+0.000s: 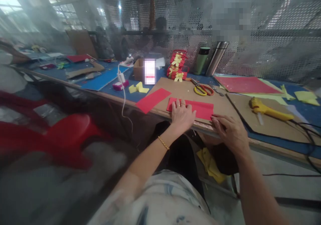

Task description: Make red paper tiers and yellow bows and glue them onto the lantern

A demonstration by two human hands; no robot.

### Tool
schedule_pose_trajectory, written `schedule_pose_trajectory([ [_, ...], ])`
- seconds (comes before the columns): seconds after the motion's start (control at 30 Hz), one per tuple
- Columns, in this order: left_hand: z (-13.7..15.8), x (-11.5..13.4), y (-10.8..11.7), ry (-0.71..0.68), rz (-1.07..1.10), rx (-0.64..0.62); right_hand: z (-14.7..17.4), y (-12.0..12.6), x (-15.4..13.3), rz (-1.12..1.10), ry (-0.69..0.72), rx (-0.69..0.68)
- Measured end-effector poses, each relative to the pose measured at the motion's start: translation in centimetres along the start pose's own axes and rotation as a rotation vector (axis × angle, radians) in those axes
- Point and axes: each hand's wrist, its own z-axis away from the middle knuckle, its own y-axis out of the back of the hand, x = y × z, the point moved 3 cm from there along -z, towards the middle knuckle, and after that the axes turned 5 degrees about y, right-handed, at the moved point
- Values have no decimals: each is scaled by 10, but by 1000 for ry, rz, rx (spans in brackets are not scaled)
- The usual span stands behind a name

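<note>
A folded-looking strip of red paper (204,109) lies on a brown cardboard sheet (164,83) at the table's front edge. My left hand (182,114) rests on its left part with the fingers spread and lying flat. At the paper's right front corner, my right hand (232,131) has thumb and index finger pinched together on the edge. Another red paper piece (154,100) lies to the left, partly over the cardboard's edge. Beyond my hands are scissors (204,90) with yellow and orange handles.
To the right, a yellow glue gun (269,111) with a black cord lies on cardboard. Red bow-covered work (178,66), a green bottle (202,61) and a steel flask (217,59) stand behind. A lit phone (149,71), yellow pieces (139,87) and a red chair (71,128) are leftward.
</note>
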Motion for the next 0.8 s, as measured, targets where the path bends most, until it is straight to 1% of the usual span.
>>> schedule_pose_trajectory([
  [0.13,-3,-4,0,-10,-20,-36,0,0,-3,11,-18,6],
  [0.27,-5,-6,0,10,-17,-97,-3,0,-3,-41,-99,-28],
  [0.5,-7,-8,0,-3,-30,-81,-9,6,5,-225,-244,-74],
  [0.67,-6,-7,5,0,-48,-109,-11,13,11,-273,-305,-104],
  [0.8,-7,-6,8,-7,-52,-135,-10,15,15,-289,-327,-109],
])
